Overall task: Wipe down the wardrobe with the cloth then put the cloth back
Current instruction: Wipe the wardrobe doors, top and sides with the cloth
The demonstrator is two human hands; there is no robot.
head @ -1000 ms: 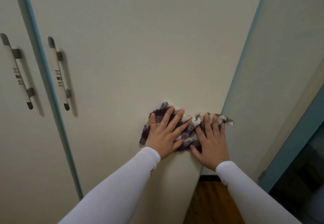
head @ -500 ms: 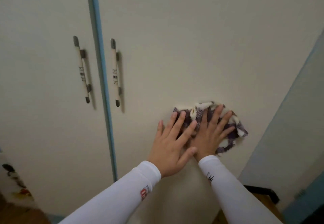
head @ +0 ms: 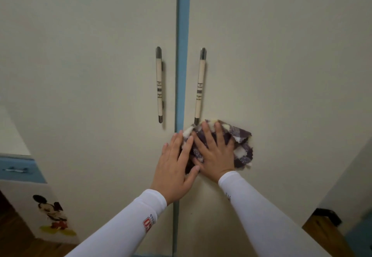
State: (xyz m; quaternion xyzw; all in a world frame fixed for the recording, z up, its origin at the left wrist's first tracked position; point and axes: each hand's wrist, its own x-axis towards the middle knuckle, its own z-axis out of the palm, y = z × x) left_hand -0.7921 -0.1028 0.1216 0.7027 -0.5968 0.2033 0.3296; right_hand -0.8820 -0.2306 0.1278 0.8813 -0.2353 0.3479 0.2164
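A cream wardrobe point(head: 281, 59) with two doors fills the view, split by a blue vertical strip point(head: 182, 55). Each door has a long bar handle point(head: 159, 84), the right door's handle point(head: 199, 85) just beyond the strip. A purple-and-cream checked cloth point(head: 240, 146) is pressed flat on the right door, just below the right handle's lower end. My right hand point(head: 214, 152) lies flat on the cloth with fingers spread. My left hand point(head: 174, 168) presses beside it over the blue strip, fingertips on the cloth's left edge.
A low white cabinet with a blue drawer point(head: 20, 169) and a cartoon mouse sticker point(head: 52, 216) stands at the lower left. Wooden floor point(head: 326, 236) shows at the lower right, with a dark bracket point(head: 328, 215) beside the wardrobe's side.
Both hands and the cloth have slid left across the right door, from near its right edge to the blue strip below the handle. The view has panned left too.
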